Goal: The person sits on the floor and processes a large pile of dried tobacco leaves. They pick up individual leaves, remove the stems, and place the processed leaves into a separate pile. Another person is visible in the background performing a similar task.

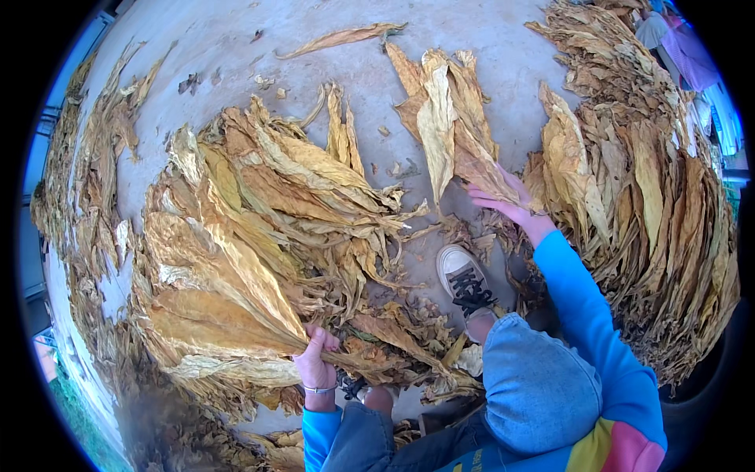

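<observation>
My left hand [318, 360] is closed around the stem ends of a fanned bunch of dried tobacco leaves [224, 318], whose broad blades spread out to the left. Farther out on the right, my right hand [513, 197] has its fingers stretched out under the narrow end of a brown dried leaf [481, 171]. That leaf lies across the palm and hides part of it, so whether it is gripped is unclear. Beside it, a pale dried leaf [436, 124] lies over several others on the floor. A heap of yellow-brown leaves [295, 171] lies beyond the left-hand bunch.
A large pile of dried leaves [643, 194] rises along the right. More leaves [109, 135] line the left side of the concrete floor [212, 53]. My sneaker [463, 277] stands among leaf scraps. Part of another person [687, 50] shows at the upper right.
</observation>
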`<action>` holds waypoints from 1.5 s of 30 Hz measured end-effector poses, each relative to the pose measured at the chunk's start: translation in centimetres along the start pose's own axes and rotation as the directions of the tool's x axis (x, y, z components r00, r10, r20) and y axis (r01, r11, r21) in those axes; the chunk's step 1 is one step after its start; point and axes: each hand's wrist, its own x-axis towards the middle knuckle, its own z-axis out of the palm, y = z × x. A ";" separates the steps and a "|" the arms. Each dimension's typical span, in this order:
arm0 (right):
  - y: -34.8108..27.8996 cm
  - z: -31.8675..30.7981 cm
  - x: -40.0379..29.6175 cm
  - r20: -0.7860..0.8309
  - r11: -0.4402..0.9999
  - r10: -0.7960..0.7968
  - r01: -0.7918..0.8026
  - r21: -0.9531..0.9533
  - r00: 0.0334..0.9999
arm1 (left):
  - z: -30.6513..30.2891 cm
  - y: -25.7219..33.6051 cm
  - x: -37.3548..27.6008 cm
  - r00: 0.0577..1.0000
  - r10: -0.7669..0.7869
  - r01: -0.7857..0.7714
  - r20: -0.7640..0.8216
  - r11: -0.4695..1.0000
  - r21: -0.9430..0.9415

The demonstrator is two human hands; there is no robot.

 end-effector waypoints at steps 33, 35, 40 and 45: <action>6.8 13.6 -3.8 0.300 0.160 -0.294 0.357 -0.920 0.907 | 0.2 -1.7 0.5 0.994 -0.105 0.105 -0.008 0.990 0.099; 8.4 13.3 -3.1 0.356 0.055 -0.196 0.373 -0.926 0.914 | 0.8 -2.2 0.8 0.997 -0.073 0.074 -0.012 0.991 0.112; 10.5 13.0 -0.7 0.243 0.157 0.123 0.223 -0.962 0.962 | 0.2 -2.3 0.6 0.997 -0.072 0.071 0.002 0.994 0.081; 10.0 15.1 -3.5 0.258 0.512 0.241 0.103 -0.853 0.936 | -0.3 -2.3 0.7 0.995 -0.104 0.104 -0.003 0.995 -0.004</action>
